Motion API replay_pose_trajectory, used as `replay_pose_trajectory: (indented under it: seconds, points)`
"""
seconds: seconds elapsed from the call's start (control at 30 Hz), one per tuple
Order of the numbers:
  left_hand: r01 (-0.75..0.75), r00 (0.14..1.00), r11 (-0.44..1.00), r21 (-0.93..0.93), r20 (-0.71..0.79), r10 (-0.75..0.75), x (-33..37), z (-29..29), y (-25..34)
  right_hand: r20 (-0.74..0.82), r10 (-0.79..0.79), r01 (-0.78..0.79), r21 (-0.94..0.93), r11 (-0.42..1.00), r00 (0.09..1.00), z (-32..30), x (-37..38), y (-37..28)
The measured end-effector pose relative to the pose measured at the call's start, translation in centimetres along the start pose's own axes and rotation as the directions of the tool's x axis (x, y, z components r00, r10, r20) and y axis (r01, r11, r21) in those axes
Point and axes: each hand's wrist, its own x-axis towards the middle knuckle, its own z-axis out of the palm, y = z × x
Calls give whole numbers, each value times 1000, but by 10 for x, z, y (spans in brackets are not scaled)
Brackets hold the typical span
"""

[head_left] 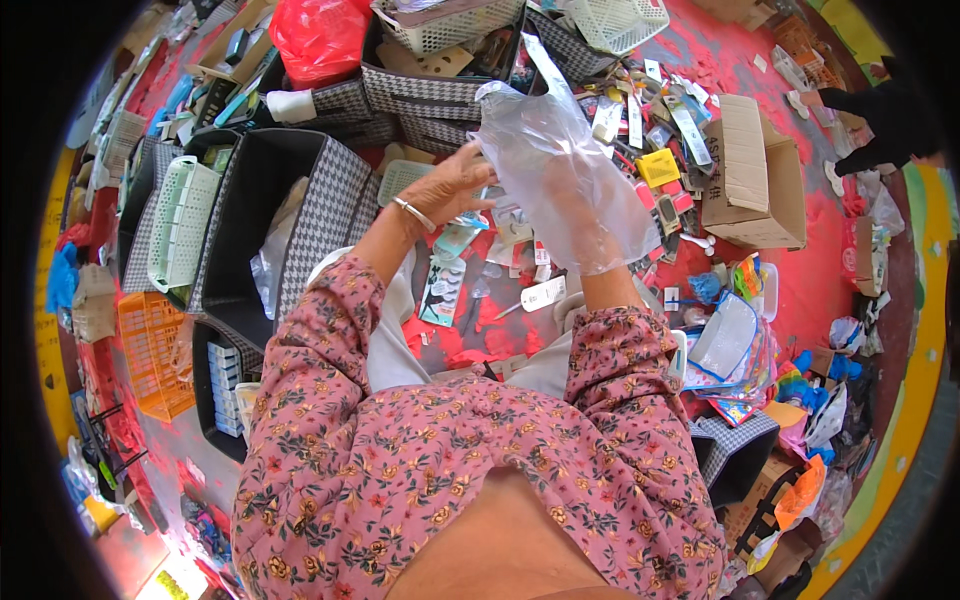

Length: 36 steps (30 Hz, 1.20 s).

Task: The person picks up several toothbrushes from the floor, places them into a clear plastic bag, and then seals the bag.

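A clear, crumpled plastic bag spreads in front of me, its upper end rising toward the storage boxes. My right hand shows only dimly through the plastic, which covers it down to the wrist; whether it is inside or behind the bag I cannot tell, and its fingers are hidden. Beside the bag's left edge is my left hand, a silver bangle at its wrist, fingers apart and the fingertips close to the plastic. Below the hands lie a pale-blue card pack and a white tag-like piece.
Houndstooth fabric boxes, a pale green basket and an orange crate stand to the left. A red bag is at the back. Right of me are a loose heap of small goods, a cardboard box and packaged items. Another person's dark sleeve enters far right.
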Motion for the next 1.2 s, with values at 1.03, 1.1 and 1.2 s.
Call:
replay_pose_trajectory:
  seconds: [1.03, 1.1, 1.2]
  points:
    - [-172, 985, 778, 605, 97, 142, 15, -4, 29, 288, 112, 44, -486, 873, 951, 6, 3, -49]
    - [-130, 991, 814, 566, 99, 89, 16, -3, 26, 397, 222, 2, -491, 871, 891, 15, 4, -45]
    - [-77, 992, 826, 559, 127, 7, 17, -1, 34, 396, 401, -171, -501, 848, 826, 17, 0, -38]
